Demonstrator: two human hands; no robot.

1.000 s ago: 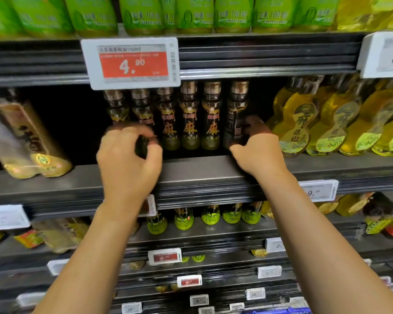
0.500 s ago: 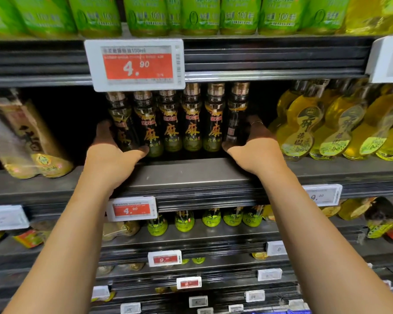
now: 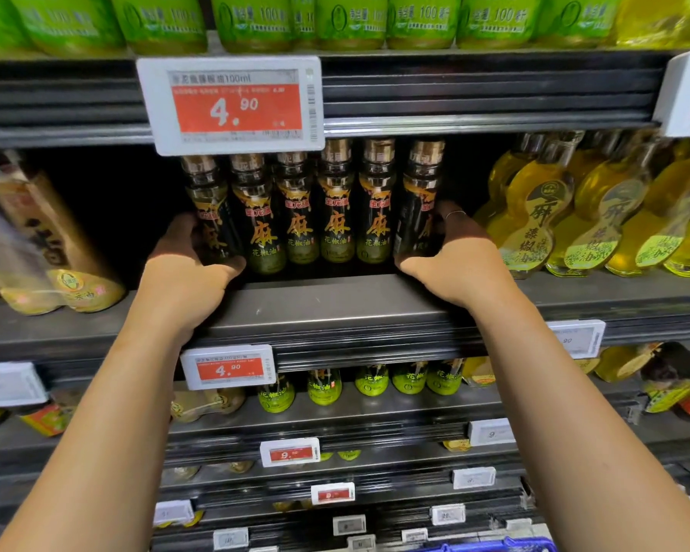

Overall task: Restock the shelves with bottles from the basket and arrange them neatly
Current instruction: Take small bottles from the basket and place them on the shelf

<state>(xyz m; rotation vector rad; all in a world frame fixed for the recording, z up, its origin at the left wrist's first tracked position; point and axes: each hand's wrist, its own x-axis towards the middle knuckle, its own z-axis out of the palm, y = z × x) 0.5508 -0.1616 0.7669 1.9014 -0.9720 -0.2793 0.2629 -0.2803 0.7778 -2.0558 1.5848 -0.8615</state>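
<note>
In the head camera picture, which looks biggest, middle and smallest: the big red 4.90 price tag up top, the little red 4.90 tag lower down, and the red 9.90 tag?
1. Upper 4.90 price tag, largest.
2. Lower 4.90 tag.
3. 9.90 tag, smallest.

That is only how they look; the top tag is nearest the camera, so their real sizes may match.
</note>
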